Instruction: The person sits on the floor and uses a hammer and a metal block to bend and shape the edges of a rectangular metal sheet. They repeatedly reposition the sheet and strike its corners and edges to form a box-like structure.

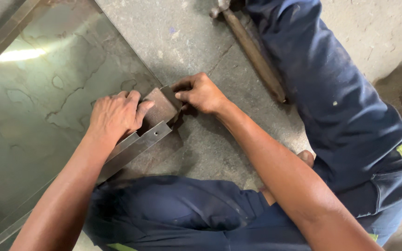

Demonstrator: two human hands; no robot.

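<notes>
Single head-worn view, steeply downward, close over hands and floor (187, 28).

A wooden-handled hammer (252, 49) is seen lying on the grey concrete floor (182, 32), its head at the upper edge, just beside a dark blue trouser leg (331, 93).
</notes>
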